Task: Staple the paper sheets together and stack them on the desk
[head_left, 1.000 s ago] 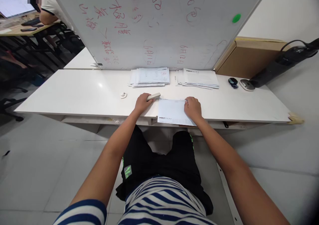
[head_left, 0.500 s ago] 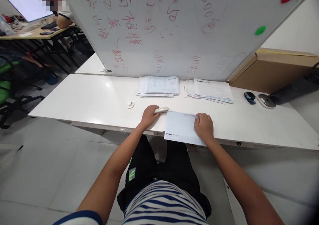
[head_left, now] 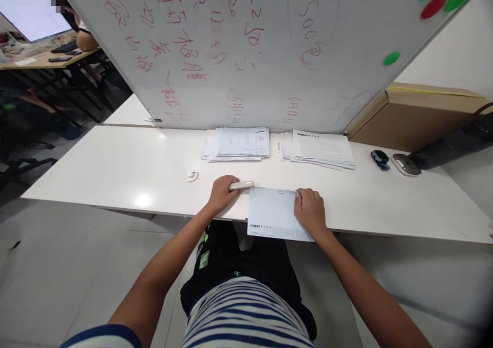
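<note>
My left hand [head_left: 224, 195] is closed around a cream-coloured stapler [head_left: 242, 185], its front end at the upper left corner of a pale blue sheet of paper [head_left: 271, 209]. Whether the stapler's jaws pinch the paper is too small to tell. The sheet, printed "PONY" near its lower left, hangs partly over the desk's front edge. At its upper right side my right hand [head_left: 311, 210] grips it, with the thumb on top. How many sheets lie together I cannot tell.
Two paper piles, a left one [head_left: 243, 143] and a right one [head_left: 323, 150], lie before the whiteboard [head_left: 215, 39]. A small white object [head_left: 192, 176] sits on the desk [head_left: 103, 163]. A mouse [head_left: 406, 164], a dark watch-like item [head_left: 380, 159] and a cardboard box [head_left: 419, 114] stand right.
The camera view has shifted, so the desk and hands appear lower and slightly left. Both hands keep their hold on the stapler and the paper, with little change between them.
</note>
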Demonstrator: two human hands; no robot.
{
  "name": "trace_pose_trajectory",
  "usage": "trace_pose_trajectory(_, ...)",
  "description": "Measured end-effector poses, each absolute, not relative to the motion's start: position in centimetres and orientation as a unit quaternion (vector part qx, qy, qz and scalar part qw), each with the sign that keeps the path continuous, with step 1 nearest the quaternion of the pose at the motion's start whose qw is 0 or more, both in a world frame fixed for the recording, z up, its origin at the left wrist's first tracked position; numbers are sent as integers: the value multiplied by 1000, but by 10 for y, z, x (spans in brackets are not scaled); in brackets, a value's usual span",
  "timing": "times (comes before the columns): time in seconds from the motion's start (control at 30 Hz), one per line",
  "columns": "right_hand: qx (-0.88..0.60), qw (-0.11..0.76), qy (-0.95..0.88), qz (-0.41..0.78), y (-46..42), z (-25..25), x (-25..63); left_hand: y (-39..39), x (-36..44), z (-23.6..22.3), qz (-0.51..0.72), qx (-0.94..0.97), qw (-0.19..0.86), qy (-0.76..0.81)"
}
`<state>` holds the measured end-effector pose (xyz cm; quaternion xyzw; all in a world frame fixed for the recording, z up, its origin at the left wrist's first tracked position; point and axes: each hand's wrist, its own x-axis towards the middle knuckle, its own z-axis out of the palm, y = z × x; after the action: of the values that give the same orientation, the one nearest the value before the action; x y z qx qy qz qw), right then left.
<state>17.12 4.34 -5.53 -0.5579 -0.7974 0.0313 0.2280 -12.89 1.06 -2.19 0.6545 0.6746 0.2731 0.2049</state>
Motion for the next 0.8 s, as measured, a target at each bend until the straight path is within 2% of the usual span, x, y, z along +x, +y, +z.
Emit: trace_pose_trajectory(0.8,-550,241,-800,-18,42,-61,169,11,-134,-34,286,627,176,703)
